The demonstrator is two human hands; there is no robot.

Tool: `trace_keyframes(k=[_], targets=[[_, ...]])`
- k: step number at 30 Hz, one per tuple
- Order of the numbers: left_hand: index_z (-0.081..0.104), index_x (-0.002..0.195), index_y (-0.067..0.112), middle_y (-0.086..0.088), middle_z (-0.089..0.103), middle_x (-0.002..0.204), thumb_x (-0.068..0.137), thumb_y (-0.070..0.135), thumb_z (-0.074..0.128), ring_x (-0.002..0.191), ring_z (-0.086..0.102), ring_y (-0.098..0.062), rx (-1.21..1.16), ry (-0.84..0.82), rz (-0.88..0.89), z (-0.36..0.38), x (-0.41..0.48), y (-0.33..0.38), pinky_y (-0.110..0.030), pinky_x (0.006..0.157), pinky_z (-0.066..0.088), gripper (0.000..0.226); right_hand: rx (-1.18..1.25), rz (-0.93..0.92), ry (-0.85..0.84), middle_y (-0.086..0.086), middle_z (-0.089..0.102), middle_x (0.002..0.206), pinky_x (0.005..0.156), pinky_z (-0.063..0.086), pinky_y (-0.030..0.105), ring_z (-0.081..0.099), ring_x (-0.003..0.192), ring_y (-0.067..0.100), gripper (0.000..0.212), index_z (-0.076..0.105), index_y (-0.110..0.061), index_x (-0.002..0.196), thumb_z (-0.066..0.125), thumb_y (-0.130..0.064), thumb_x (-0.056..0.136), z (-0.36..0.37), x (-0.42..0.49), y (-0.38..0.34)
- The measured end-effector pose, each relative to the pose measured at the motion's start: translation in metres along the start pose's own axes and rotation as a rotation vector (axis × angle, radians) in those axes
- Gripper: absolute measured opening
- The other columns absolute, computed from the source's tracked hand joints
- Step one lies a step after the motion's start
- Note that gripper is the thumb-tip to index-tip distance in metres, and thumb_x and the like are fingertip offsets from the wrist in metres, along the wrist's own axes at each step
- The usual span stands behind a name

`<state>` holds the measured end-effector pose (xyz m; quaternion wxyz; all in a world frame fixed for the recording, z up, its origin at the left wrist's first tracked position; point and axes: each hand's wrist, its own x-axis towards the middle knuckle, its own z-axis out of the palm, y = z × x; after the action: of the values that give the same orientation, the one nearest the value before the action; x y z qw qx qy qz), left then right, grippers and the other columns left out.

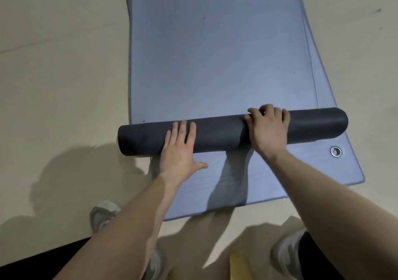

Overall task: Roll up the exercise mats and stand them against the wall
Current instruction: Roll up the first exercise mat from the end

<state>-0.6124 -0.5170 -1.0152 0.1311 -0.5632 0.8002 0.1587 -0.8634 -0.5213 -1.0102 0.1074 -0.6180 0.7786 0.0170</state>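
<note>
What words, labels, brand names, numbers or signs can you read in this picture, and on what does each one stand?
None: no text can be read anywhere in this view.
blue mat: plain, only faint scuffs, no print.
dark roll: no label or brand showing.
metal eyelet: no lettering can be made out.
shoe: blurred, no logo can be made out.

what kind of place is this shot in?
Probably a gym or exercise room; no walls in view. Cues: a blue-grey foam mat partly wound into a dark grey roll, a second blue-grey mat with a metal eyelet beneath it, pale smooth floor.
</note>
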Motion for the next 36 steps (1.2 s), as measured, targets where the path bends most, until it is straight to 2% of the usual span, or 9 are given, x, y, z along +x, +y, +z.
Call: trace_keyframes(k=[5, 8, 13, 17, 20, 24, 28, 32, 36], targets=[[0.014, 0.16, 0.016, -0.01, 0.022, 0.165, 0.065, 0.061, 0.083, 0.154, 0.015, -0.032, 0.04, 0.056, 0.106, 0.001, 0.035, -0.024, -0.041, 0.126, 0.012, 0.126, -0.21, -0.415, -0.045, 0.019, 0.044, 0.153, 0.118, 0.025, 0.061, 0.04, 0.14, 0.044, 0.11, 0.039, -0.007, 0.153, 0.074, -0.068, 0.069, 0.012, -0.006, 0.039], [0.041, 0.149, 0.019, -0.002, 0.051, 0.143, 0.063, 0.044, 0.083, 0.136, 0.045, -0.026, -0.04, 0.154, 0.11, -0.013, 0.052, -0.028, -0.037, 0.117, 0.03, 0.099, -0.261, -0.407, -0.059, 0.009, 0.055, 0.135, 0.106, 0.036, 0.049, 0.054, 0.118, 0.037, 0.087, 0.042, -0.016, 0.143, 0.082, -0.032, 0.067, 0.005, 0.021, 0.034], [0.045, 0.143, 0.034, 0.008, 0.063, 0.129, 0.059, 0.048, 0.081, 0.113, 0.061, -0.023, -0.107, -0.223, 0.054, -0.064, 0.049, -0.03, -0.034, 0.088, 0.048, 0.093, -0.165, -0.352, -0.462, -0.001, 0.058, 0.134, 0.101, 0.047, 0.041, 0.062, 0.115, 0.028, 0.094, 0.046, -0.034, 0.144, 0.087, -0.05, 0.061, -0.042, 0.027, 0.014], [0.049, 0.14, 0.034, 0.008, 0.055, 0.128, 0.056, 0.058, 0.088, 0.114, 0.056, -0.02, -0.183, -0.433, 0.073, -0.06, 0.02, -0.03, -0.036, 0.093, 0.047, 0.096, -0.053, -0.292, -0.695, -0.006, 0.064, 0.132, 0.101, 0.049, 0.037, 0.06, 0.117, 0.022, 0.092, 0.049, -0.036, 0.143, 0.09, -0.044, 0.061, -0.047, -0.002, 0.016], [0.056, 0.135, 0.032, 0.008, 0.055, 0.125, 0.053, 0.056, 0.092, 0.113, 0.055, -0.018, -0.266, -0.424, 0.061, -0.062, 0.021, -0.033, -0.038, 0.098, 0.047, 0.093, -0.149, -0.329, -0.467, 0.005, 0.043, 0.156, 0.123, 0.025, 0.051, 0.04, 0.141, 0.031, 0.113, 0.025, -0.027, 0.158, 0.084, -0.056, 0.066, -0.03, -0.035, 0.022], [0.056, 0.135, 0.033, 0.011, 0.065, 0.129, 0.046, 0.069, 0.085, 0.117, 0.06, -0.018, -0.302, -0.351, -0.049, -0.079, 0.035, -0.037, -0.039, 0.104, 0.045, 0.101, -0.23, -0.341, -0.278, 0.02, 0.014, 0.169, 0.121, 0.005, 0.067, 0.012, 0.155, 0.043, 0.123, -0.008, -0.023, 0.158, 0.067, -0.076, 0.076, -0.007, -0.077, 0.007], [0.054, 0.135, 0.018, -0.008, 0.056, 0.135, 0.082, 0.06, 0.07, 0.128, 0.051, -0.034, -0.03, 0.217, -0.016, -0.056, 0.001, -0.015, -0.043, 0.106, 0.036, 0.069, -0.127, -0.306, -0.193, 0.015, 0.035, 0.156, 0.117, 0.013, 0.066, 0.028, 0.147, 0.038, 0.119, 0.026, -0.023, 0.155, 0.049, -0.091, 0.06, -0.018, -0.024, 0.0], [0.0, 0.16, 0.017, -0.01, 0.003, 0.169, 0.065, 0.08, 0.07, 0.156, -0.004, -0.034, 0.109, -0.011, 0.02, -0.036, 0.024, -0.022, -0.048, 0.125, 0.0, 0.134, -0.183, -0.332, -0.078, 0.018, 0.046, 0.143, 0.113, 0.023, 0.067, 0.04, 0.136, 0.041, 0.115, 0.044, -0.014, 0.141, 0.082, -0.076, 0.051, -0.016, 0.002, 0.0], [0.0, 0.161, 0.018, -0.005, 0.005, 0.17, 0.058, 0.077, 0.078, 0.156, 0.0, -0.03, 0.059, -0.063, 0.062, -0.047, 0.073, -0.037, -0.045, 0.125, 0.003, 0.141, -0.248, -0.265, -0.1, 0.015, 0.026, 0.164, 0.116, 0.01, 0.071, 0.022, 0.151, 0.042, 0.125, 0.021, -0.016, 0.162, 0.09, -0.045, 0.063, -0.003, -0.001, 0.005]])
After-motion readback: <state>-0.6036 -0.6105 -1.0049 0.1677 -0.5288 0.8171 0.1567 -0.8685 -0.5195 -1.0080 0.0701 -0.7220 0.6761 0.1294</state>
